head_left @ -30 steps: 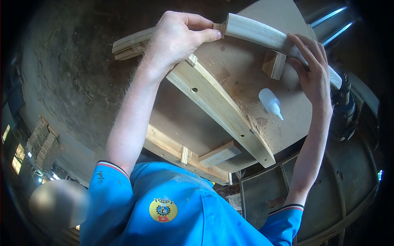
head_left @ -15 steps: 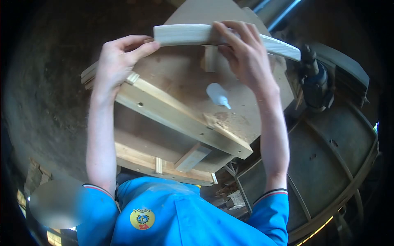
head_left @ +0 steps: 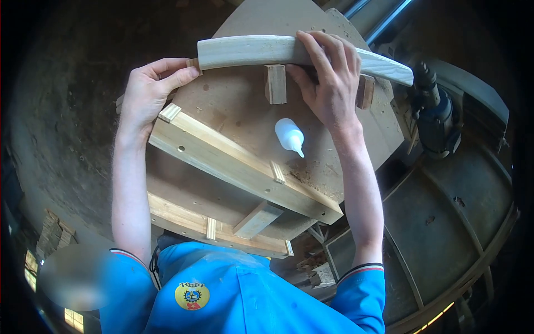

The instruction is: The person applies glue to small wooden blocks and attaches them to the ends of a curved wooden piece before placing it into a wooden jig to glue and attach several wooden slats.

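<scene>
A pale curved wooden rail (head_left: 245, 53) lies across the far part of the board, over two small wood blocks. My right hand (head_left: 336, 78) is wrapped over its middle, fingers on the far side and thumb on the near side. At the rail's left end, my left hand (head_left: 156, 89) pinches a small wooden tenon (head_left: 192, 63), which meets the end face. Below the rail stand a wood block (head_left: 275, 86) and a second block (head_left: 365, 92), partly hidden by my right hand. A white glue bottle (head_left: 289, 134) lies on its side nearer to me.
Two straight wooden rails, a drilled one (head_left: 239, 167) and a nearer one (head_left: 183, 217), lie before me with short tenons standing out of them. A short crosspiece (head_left: 257, 220) sits between them. A power drill (head_left: 435, 119) is at the right, beside a metal-framed panel (head_left: 445, 222).
The curved rail and both hands appear slightly lower and, at the left end, further left. The small tenon shows more clearly between my left fingers and the rail. My right hand keeps its hold.
</scene>
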`<state>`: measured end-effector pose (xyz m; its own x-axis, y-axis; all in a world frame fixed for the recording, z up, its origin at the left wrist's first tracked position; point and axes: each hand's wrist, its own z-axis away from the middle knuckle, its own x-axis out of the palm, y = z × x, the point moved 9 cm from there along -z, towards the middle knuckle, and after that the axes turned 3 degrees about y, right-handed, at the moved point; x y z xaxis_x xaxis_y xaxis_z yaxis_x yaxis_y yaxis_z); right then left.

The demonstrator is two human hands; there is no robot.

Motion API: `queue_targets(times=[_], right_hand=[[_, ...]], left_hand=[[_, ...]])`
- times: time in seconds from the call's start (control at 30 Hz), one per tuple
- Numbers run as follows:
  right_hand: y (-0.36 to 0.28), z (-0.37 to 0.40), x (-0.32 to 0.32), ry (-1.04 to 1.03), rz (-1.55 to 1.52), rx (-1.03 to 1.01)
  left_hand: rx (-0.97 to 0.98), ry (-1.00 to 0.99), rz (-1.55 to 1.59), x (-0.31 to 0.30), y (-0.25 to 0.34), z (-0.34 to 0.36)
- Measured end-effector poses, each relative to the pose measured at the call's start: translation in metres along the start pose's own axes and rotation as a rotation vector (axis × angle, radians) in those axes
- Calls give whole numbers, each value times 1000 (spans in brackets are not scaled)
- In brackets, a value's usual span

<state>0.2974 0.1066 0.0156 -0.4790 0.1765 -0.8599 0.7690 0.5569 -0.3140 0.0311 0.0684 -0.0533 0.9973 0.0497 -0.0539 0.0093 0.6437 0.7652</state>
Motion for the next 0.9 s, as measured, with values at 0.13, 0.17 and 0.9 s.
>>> queue_targets(times=[0.13, 0.17, 0.9], right_hand=[[-1, -1, 0, 6, 23, -7], [-1, -2, 0, 4, 18, -6], [-2, -2, -1, 10, 26, 13]], left_hand=[[-11, 9, 20, 2, 3, 1], [-1, 14, -15, 1, 4, 1], [26, 26, -19, 0, 6, 2]])
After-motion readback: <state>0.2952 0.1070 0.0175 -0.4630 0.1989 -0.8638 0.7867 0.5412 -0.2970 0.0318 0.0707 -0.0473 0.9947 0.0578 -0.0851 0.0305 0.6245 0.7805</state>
